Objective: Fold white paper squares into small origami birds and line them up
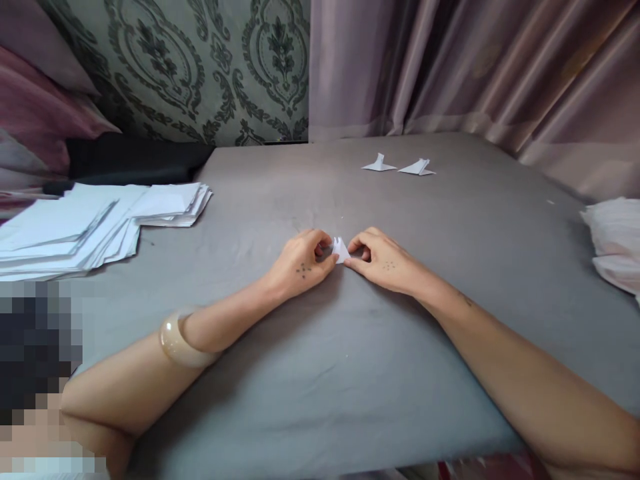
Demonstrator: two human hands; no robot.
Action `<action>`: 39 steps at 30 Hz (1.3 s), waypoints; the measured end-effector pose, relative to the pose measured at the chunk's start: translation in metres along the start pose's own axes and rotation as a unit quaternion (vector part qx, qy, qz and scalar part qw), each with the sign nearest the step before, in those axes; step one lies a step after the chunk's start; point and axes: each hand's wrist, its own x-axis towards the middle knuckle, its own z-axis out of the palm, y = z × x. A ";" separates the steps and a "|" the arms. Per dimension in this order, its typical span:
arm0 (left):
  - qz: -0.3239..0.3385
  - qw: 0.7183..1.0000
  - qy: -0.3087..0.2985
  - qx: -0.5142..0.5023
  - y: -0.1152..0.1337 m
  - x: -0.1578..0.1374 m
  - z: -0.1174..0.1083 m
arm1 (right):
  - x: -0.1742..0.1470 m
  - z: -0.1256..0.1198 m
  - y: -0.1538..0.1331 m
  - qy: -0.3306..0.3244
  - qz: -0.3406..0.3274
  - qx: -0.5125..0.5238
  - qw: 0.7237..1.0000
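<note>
A small white folded paper [341, 251] is held between my two hands just above the grey cloth, at the middle of the view. My left hand [306, 262] pinches its left side between thumb and fingers. On the right side, my right hand [383, 260] grips the paper's lower corner with the thumb and curled fingers. The piece has a pointed, triangular shape with narrow tips at the top. Farther back lie two finished-looking white paper figures, a folded bird-like one [380, 163] and a similar one [419, 167] beside it.
Stacks of white paper sheets [95, 213] lie at the left on the grey cloth surface [280, 387]. Behind them is a black cloth [140, 159]. A white plastic bundle [615, 240] sits at the right edge. Curtains [360, 67] hang at the back. A person's blurred head shows lower left.
</note>
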 end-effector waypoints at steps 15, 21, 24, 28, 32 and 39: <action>0.022 0.995 0.048 -0.085 -0.005 0.007 -0.002 | 0.004 0.017 -0.001 0.091 -0.115 0.049 0.988; -0.001 0.994 0.033 -0.105 -0.007 0.007 -0.002 | 0.003 0.016 -0.005 0.116 -0.094 0.045 0.988; 0.001 0.993 0.027 -0.113 -0.008 0.007 -0.002 | 0.003 0.016 -0.005 0.112 -0.061 0.050 0.991; 0.010 0.993 0.021 -0.120 -0.010 0.008 -0.001 | 0.006 0.017 -0.003 0.099 -0.048 0.069 0.992; 0.021 0.997 -0.008 -0.073 -0.015 0.012 0.001 | 0.012 0.019 -0.002 0.085 -0.064 0.017 0.994; 0.046 0.999 -0.021 -0.003 -0.018 0.019 0.002 | 0.017 0.017 -0.002 0.056 -0.079 -0.034 0.995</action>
